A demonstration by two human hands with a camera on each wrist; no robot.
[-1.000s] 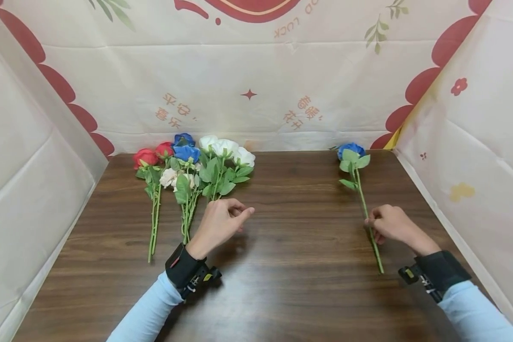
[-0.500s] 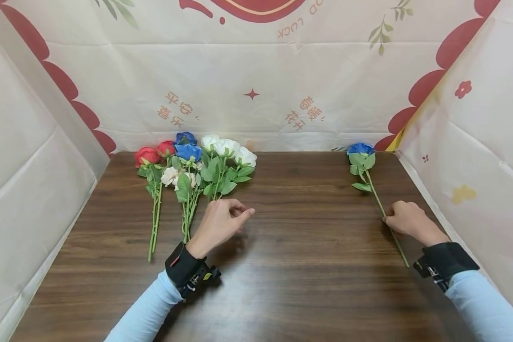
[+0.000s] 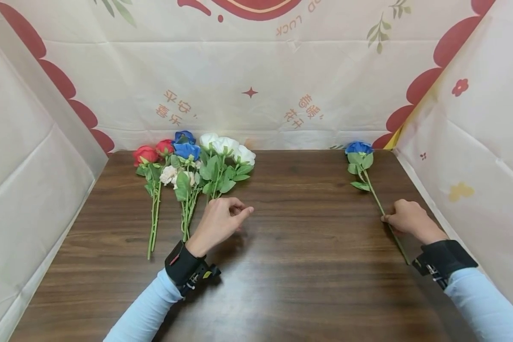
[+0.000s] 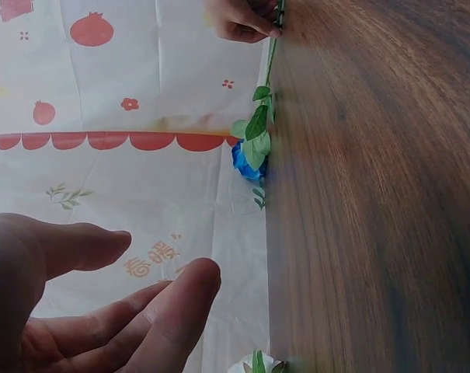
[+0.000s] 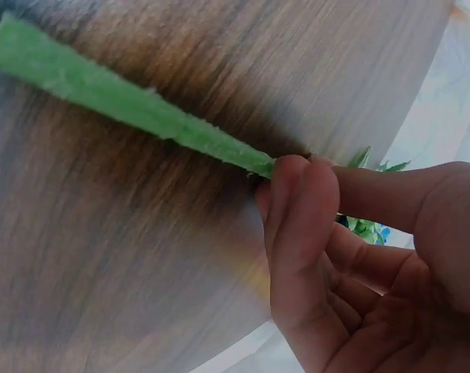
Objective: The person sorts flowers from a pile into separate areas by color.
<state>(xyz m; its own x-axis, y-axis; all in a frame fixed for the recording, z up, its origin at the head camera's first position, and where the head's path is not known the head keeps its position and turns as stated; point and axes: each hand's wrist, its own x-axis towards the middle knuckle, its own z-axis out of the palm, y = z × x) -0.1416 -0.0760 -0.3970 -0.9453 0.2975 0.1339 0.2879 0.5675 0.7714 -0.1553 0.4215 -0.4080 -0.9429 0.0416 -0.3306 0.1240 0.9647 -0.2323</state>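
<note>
On the right side of the table, my right hand [image 3: 412,221] pinches the green stem of a single blue rose [image 3: 359,148]. In the right wrist view, thumb and fingertips meet on that stem [image 5: 141,109], whose cut end points away from the hand. The flower head lies toward the back edge, its leaves just below it. My left hand [image 3: 220,221] hovers beside the white flowers [image 3: 225,146], fingers loosely curled with nothing between them. A gap shows between thumb and fingers in the left wrist view. The lower stems of the white flowers are hidden behind this hand.
Left of the white flowers lie two blue roses [image 3: 187,151] and cream flowers [image 3: 168,175], stems bunched together. Further left are red roses [image 3: 145,155]. All rest on the dark wooden table [image 3: 282,285], bordered by a printed cloth [image 3: 248,61] behind and at both sides.
My right hand has shifted the blue rose to the right and tilted its stem so the lower end swings rightward; lately it is nearly still. My left hand has stayed in place.
</note>
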